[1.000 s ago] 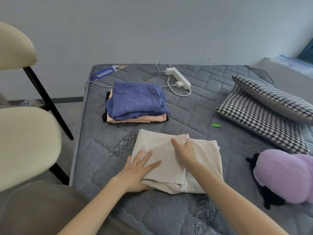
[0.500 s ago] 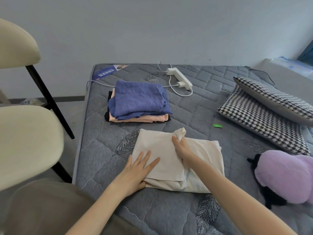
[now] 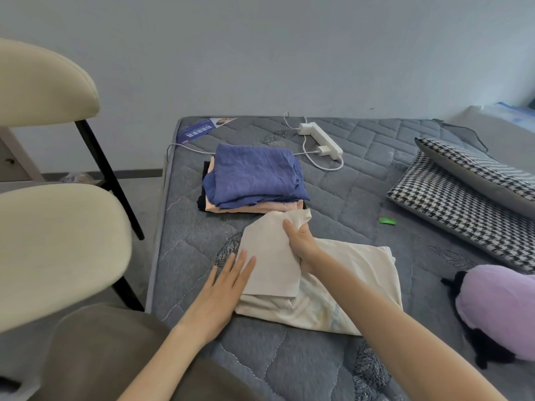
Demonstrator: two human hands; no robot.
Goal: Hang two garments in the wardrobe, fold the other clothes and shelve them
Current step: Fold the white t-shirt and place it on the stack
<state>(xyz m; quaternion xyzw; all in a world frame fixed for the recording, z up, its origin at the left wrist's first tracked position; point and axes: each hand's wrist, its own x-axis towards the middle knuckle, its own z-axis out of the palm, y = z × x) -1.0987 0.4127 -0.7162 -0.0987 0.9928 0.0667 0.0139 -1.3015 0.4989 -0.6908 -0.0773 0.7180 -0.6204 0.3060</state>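
Two hands on garment (image 3: 356, 273): right hand (image 3: 301, 244) pinches raised flap (image 3: 269, 256); left hand (image 3: 223, 287) flat at its edge, fingers (image 3: 246, 264) straight. Lower flap squarely, edges aligned.

Stack (image 3: 254, 175) behind garment (image 3: 362, 273) (pillows (image 3: 463, 204) right).

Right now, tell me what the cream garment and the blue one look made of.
Cream garment: thin matte knit, probably cotton jersey; its flap folds softly in the right hand. Blue garment: light woven cloth, perhaps cotton or linen; fine crinkles cover it.
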